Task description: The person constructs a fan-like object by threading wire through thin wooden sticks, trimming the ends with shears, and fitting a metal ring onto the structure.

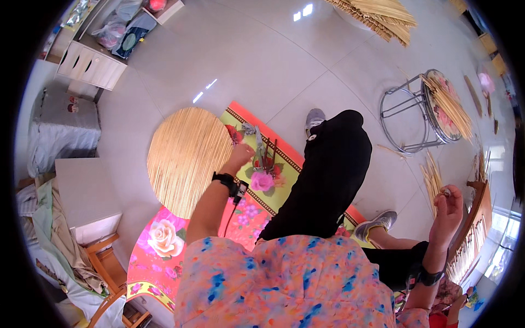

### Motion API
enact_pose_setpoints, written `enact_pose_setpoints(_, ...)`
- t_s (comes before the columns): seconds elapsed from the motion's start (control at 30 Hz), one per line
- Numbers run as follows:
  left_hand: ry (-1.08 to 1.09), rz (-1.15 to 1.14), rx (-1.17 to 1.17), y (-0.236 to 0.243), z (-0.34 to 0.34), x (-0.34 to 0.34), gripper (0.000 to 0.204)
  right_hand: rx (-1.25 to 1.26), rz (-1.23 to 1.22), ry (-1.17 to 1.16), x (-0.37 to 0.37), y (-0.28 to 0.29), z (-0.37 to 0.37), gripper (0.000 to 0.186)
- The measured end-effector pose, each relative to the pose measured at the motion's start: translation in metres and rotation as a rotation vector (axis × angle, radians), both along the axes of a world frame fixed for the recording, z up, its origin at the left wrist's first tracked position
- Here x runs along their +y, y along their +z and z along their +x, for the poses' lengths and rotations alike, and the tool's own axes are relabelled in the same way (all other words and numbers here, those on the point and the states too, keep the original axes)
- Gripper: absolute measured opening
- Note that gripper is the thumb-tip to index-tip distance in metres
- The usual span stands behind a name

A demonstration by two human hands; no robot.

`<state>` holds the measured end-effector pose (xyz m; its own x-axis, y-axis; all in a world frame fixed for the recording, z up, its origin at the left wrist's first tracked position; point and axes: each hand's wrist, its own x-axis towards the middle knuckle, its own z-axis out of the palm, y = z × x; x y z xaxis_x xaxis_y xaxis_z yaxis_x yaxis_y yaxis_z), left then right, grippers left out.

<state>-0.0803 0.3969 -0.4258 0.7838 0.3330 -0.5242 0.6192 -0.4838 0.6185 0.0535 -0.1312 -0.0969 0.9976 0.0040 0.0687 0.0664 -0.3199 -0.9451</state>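
Note:
My left hand [239, 157] is at the right edge of a round mat of thin straw-coloured sticks [188, 158]. Its fingers look curled together, and what they hold, if anything, is hidden. Right beside it, grey-handled hand tools [257, 145], perhaps scissors or pliers, lie on a flowered cloth [284, 186]. Far off to the right, my right hand [447, 216] is raised with its fingers bent inward, a small shiny spot at the fingers. Anything in its grip is too small to make out. Loose thin sticks [432, 177] lie just beyond that hand.
A round metal-legged stool [404, 147] carries a bundle of sticks [448, 104]. A larger stick pile [383, 19] stands at the far side. Drawers [90, 65] and a wooden chair [112, 268] are at left; a wooden chair back [473, 229] rises at right.

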Motion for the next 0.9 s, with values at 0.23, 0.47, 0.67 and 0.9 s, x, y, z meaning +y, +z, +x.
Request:
enact_pose_setpoints(0.23, -0.068, 0.407, 0.043, -0.041, 0.003, -0.064, 0.025, 0.093, 0.078, 0.003, -0.007, -0.013, -0.001, 0.032)
enact_pose_setpoints(0.47, 0.118, 0.424, 0.1, -0.042, 0.004, -0.087, 0.023, 0.174, 0.21, 0.095, 0.014, -0.018, 0.0, 0.028)
enact_pose_setpoints(0.67, 0.137, 0.284, 0.097, -0.047, 0.011, -0.097, 0.02, 0.253, 0.331, 0.148, 0.026, -0.021, -0.006, 0.025)
enact_pose_setpoints(0.9, 0.143, 0.192, -0.022, -0.069, -0.017, -0.088, 0.02, 0.351, 0.355, 0.063, 0.023, -0.028, -0.012, 0.027)
